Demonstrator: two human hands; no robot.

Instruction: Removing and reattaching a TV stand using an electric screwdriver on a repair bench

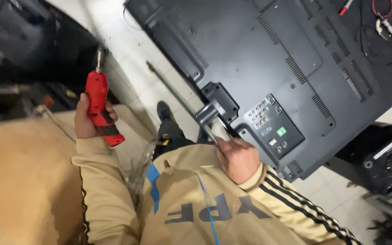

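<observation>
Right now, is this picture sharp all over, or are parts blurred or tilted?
Head view: the whole frame is tilted, and the edges smear. The red electric screwdriver in the left hand is fairly crisp; the right hand at the television back panel is softer. The tan surface at left is blurred, the light flat and even, with no strong glare.

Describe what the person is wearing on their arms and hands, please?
Both arms are in the long sleeves of a tan track jacket. The right sleeve has black stripes running along its length; the left sleeve shows a thin dark piping line. Ribbed cuffs end at the wrists. The left hand and right hand are bare: no gloves visible.
</observation>
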